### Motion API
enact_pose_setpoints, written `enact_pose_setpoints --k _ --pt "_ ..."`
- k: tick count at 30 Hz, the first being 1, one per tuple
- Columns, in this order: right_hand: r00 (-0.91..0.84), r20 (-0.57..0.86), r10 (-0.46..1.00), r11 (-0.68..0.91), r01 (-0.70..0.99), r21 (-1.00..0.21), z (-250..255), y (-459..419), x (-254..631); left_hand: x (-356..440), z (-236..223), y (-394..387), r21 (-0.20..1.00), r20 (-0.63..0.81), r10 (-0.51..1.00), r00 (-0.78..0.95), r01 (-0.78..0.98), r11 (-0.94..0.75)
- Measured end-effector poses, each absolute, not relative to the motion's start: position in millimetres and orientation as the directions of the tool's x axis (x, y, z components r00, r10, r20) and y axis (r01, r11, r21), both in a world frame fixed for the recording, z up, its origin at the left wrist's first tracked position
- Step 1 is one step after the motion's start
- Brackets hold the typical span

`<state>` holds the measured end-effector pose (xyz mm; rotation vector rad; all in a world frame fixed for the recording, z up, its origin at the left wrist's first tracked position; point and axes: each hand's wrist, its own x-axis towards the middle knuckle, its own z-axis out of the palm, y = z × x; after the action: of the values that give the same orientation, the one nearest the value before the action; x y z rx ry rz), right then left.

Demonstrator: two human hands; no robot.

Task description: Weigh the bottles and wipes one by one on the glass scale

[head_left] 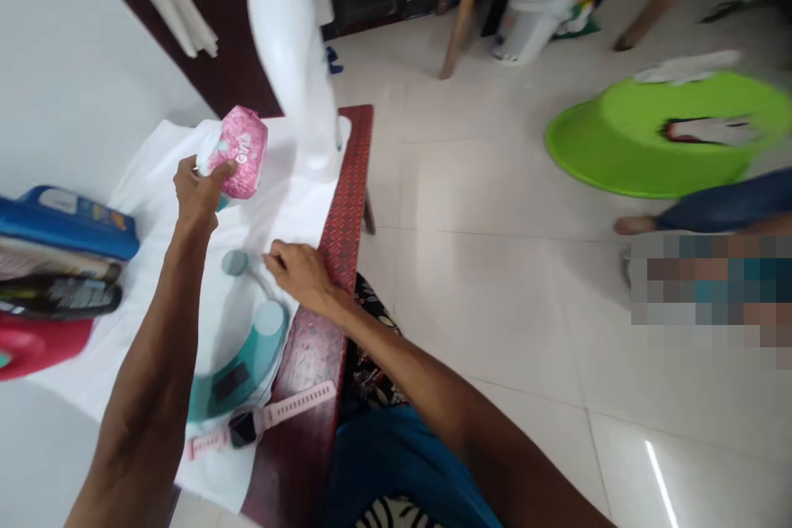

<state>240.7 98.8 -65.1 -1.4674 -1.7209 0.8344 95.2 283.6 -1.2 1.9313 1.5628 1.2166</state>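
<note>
My left hand is closed around a shiny pink packet with white lettering, thumb across its front. It is raised over the white cloth that covers much of the red bench. My right hand rests near the bench edge with its fingers curled in and nothing visible in them. Just beside it lies a teal and clear round scale with pale discs and a dark display. A smartwatch with a pink strap lies along the scale's near edge.
A tall white bottle stands at the bench's far end. On the left are a blue bottle, a dark bottle and a red container. Rightward, a green tub, a white bucket and another person's leg are on the floor.
</note>
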Motion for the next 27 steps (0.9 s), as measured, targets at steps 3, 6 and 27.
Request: enact_pose_setpoints --k 3,6,27 --pt "-0.069 0.127 0.990 0.144 0.488 -0.861 -71 97 239 42 23 210 0.803 0.351 0.924 -0.151 0.557 -0.213" --pt "-0.041 0.185 0.982 0.184 0.431 -0.883 -78 95 239 4 42 128 0.782 0.350 0.928 -0.127 0.586 -0.215" --pt "-0.001 0.201 0.980 0.188 0.358 -0.915 -79 89 239 -46 19 -20 0.696 0.346 0.904 -0.252 0.715 -0.067"
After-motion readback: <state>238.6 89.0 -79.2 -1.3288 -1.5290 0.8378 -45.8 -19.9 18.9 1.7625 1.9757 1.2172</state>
